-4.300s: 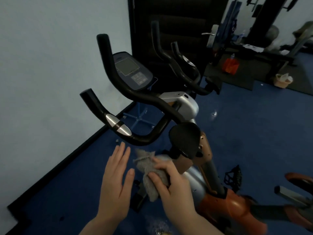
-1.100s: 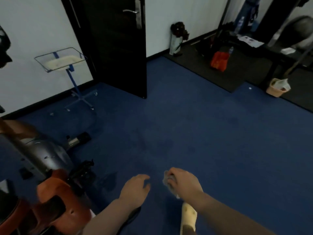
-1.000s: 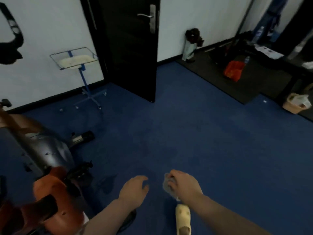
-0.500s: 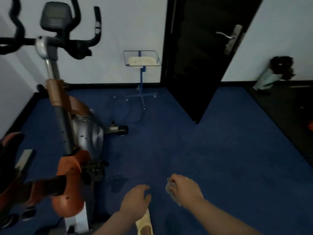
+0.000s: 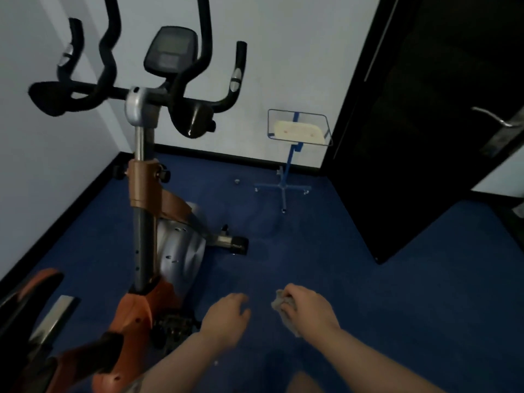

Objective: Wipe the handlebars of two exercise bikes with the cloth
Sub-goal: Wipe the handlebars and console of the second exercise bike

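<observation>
An orange and silver exercise bike (image 5: pixel 158 262) stands at the left, its black handlebars (image 5: pixel 226 89) with silver grip patches up at the top around a dark console (image 5: pixel 170 51). Low in the middle, my right hand (image 5: pixel 307 309) grips a crumpled grey cloth (image 5: pixel 279 302), well below and right of the handlebars. My left hand (image 5: pixel 226 319) hangs beside it with loosely curled fingers and holds nothing. A second orange bike part (image 5: pixel 37 316) shows at the bottom left corner.
A blue wheeled stand with a wire tray (image 5: pixel 297 129) stands by the white wall behind the bike. A black door (image 5: pixel 425 123) stands ajar at the right. Blue carpet (image 5: pixel 368 279) covers the floor.
The view has swung left, bringing the bike's handlebars and console into sight. My right hand keeps holding the cloth and both hands stay low in front of me.
</observation>
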`<state>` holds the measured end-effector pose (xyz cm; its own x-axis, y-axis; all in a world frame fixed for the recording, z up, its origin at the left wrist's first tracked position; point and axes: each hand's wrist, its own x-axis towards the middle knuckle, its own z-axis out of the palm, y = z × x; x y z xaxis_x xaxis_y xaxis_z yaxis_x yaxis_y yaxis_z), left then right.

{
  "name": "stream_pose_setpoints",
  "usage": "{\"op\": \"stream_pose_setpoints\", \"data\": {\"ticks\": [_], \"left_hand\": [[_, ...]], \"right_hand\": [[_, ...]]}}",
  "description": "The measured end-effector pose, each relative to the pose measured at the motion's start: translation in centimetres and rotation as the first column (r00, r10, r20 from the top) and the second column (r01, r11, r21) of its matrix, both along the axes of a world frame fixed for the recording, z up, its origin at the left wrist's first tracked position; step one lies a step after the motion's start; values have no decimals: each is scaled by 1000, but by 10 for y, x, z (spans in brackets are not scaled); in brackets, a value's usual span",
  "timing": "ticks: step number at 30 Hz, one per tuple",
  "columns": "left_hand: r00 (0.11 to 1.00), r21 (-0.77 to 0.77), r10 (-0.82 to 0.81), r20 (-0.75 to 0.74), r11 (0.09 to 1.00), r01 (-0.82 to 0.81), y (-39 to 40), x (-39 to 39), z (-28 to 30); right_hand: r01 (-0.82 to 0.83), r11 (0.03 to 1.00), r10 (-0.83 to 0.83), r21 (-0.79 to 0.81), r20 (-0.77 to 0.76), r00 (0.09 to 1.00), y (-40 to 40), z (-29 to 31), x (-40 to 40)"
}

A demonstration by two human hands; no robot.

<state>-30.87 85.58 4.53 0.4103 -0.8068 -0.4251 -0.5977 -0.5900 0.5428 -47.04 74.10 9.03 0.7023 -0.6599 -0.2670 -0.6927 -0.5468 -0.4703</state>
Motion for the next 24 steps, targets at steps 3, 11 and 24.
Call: {"op": "stream_pose_setpoints", "data": {"ticks": [3,11,24], "left_hand": [[1000,-17,25,-14,1000,-25,-36,20,2],[973,-14,229,3,973,-229,-122,85,3],[834,-442,547,-74,732,-519,-208,169,70]], "right_hand": [[-47,999,47,-19,-17,999,-39,1,24],[-229,973,229,-16,12,973,-152,2,121],[-189,964,93,188,427,899,-226,44,257]]}}
